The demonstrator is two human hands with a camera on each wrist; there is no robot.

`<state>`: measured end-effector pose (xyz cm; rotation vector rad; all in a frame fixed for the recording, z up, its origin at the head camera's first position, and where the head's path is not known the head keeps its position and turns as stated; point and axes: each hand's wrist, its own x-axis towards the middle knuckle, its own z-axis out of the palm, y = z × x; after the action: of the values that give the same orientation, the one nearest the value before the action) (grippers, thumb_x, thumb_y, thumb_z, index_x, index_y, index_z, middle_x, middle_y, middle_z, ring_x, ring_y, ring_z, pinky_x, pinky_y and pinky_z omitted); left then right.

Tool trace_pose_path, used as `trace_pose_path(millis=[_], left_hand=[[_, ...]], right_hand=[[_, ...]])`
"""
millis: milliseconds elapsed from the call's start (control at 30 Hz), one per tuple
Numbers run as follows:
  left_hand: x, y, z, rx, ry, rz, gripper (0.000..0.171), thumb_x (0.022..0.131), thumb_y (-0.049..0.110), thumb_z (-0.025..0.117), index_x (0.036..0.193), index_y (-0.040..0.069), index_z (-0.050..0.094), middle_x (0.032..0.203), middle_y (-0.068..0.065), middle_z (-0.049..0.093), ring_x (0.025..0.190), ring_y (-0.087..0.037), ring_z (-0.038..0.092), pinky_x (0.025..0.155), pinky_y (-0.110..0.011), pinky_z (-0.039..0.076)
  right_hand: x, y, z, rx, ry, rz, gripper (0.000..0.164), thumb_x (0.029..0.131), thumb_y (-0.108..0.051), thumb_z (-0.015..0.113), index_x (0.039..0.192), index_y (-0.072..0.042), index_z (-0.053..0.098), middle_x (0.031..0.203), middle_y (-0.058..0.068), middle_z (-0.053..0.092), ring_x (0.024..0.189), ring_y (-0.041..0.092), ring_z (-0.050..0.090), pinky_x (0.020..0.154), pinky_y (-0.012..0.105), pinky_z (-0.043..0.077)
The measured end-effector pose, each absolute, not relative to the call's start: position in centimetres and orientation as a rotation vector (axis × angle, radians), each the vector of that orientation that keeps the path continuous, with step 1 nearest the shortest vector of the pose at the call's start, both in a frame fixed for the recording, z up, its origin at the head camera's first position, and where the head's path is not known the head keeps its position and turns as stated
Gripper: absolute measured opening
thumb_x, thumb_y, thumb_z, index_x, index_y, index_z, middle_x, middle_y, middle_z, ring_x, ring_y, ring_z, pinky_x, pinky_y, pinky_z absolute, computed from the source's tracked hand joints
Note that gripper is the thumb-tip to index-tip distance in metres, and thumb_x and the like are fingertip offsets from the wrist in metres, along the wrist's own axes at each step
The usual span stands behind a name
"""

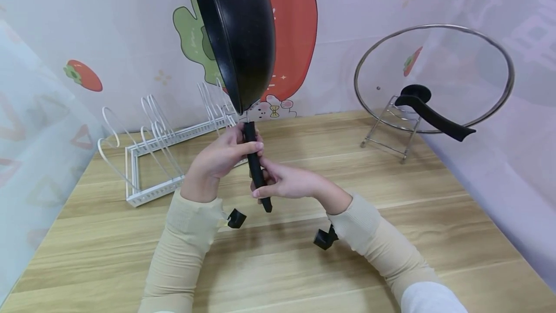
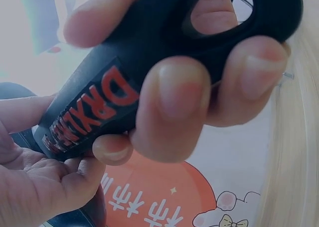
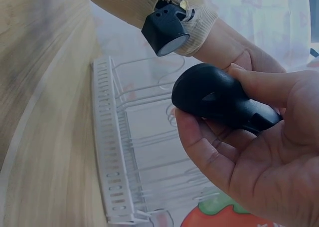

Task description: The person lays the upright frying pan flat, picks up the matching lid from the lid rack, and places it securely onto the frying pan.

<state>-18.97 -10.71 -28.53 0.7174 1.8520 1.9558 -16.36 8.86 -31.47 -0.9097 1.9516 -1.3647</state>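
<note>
A black frying pan (image 1: 249,28) is held up on its side above the table, its handle pointing down. My left hand (image 1: 223,153) grips the upper part of the black handle (image 1: 255,163), close to the pan. Lower on the same handle, my right hand (image 1: 284,180) pinches between thumb and fingers. Red lettering marks the handle (image 2: 94,107) in the left wrist view, with a hanging hole at its end. The right wrist view has the right hand (image 3: 259,157) around the rounded handle end (image 3: 207,92). The pan's top is cut off in the head view.
A white wire dish rack (image 1: 156,192) stands on the left of the wooden table (image 1: 282,260). On the right, a glass lid (image 1: 451,66) with a black handle leans in a small metal stand (image 1: 386,149). A printed cloth (image 1: 330,62) hangs behind.
</note>
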Motion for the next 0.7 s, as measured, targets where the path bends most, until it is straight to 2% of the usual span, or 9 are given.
trace_pose_path(millis=[200,367,600,700], left_hand=[[-18.91,-10.63,-28.46,0.729,1.846,1.959,0.017,0.095,-0.007,0.050,0.109,-0.004,0.041,0.085,-0.006,0.057,0.078,-0.016,0.056,0.077,-0.028,0.049],[-18.96,-10.40,-28.62,0.732,1.839,1.970,0.019,0.094,-0.008,0.050,0.110,-0.004,0.040,0.085,-0.007,0.057,0.078,-0.016,0.056,0.076,-0.027,0.050],[-18.93,-10.09,-28.69,0.722,1.815,1.976,0.023,0.093,-0.007,0.050,0.113,-0.003,0.038,0.087,-0.006,0.058,0.079,-0.016,0.057,0.079,-0.028,0.051],[-18.91,-10.02,-28.84,0.733,1.799,1.975,0.024,0.094,-0.007,0.049,0.114,-0.003,0.037,0.088,-0.006,0.059,0.080,-0.016,0.058,0.080,-0.028,0.051]], right_hand=[[-16.24,8.91,-31.54,-0.902,1.951,-1.382,0.059,0.100,-0.001,0.062,0.146,0.002,0.025,0.101,0.015,0.062,0.092,0.030,0.070,0.089,0.036,0.056],[-16.28,8.99,-31.64,-0.900,1.969,-1.371,0.055,0.101,-0.003,0.060,0.145,0.002,0.027,0.100,0.015,0.062,0.091,0.030,0.070,0.088,0.035,0.055],[-15.96,8.88,-31.45,-0.907,2.024,-1.331,0.050,0.101,-0.005,0.061,0.140,0.003,0.030,0.098,0.013,0.064,0.085,0.021,0.069,0.084,0.033,0.056],[-15.78,8.70,-31.60,-0.942,2.075,-1.310,0.055,0.100,-0.008,0.065,0.140,0.003,0.029,0.092,0.009,0.065,0.079,0.019,0.068,0.078,0.032,0.055]])
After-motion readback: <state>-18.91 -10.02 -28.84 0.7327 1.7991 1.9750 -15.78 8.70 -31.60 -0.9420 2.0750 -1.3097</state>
